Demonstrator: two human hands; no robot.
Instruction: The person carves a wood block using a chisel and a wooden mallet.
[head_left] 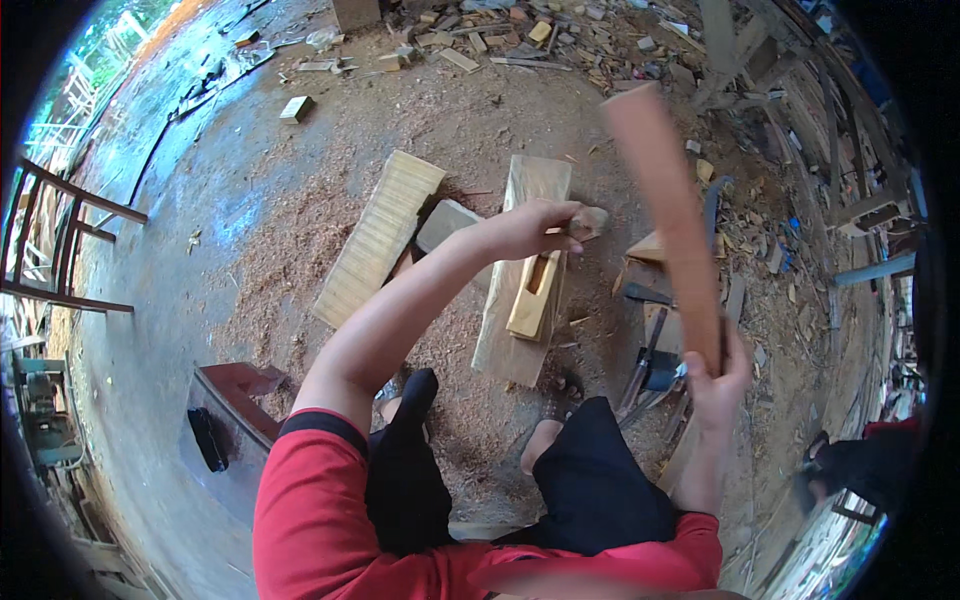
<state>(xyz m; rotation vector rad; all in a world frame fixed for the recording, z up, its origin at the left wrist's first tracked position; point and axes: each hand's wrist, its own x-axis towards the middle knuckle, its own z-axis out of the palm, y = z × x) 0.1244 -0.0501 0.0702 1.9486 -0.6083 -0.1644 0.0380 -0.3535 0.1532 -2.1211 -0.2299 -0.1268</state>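
My left hand [540, 232] reaches across the middle, above the far part of a pale board [515, 350] lying on the ground. Its fingers are curled round a small grey-brown lump [591, 221], whose kind I cannot make out. Just below that hand, a light wooden hand plane [530, 305] with a slot in its body rests on the board. My right hand [718, 385] grips the lower end of a long reddish wooden plank [668, 200], raised upright at the right. The plank's upper part is smeared by motion.
A thick yellowish wooden block [382, 235] lies left of the board, beside a grey block [447, 226]. Tools, among them a dark-handled one [648, 345], lie near my right knee. Shavings [275, 290] cover the ground. Wood scraps [520, 40] spread at the back. Another person [865, 465] is at far right.
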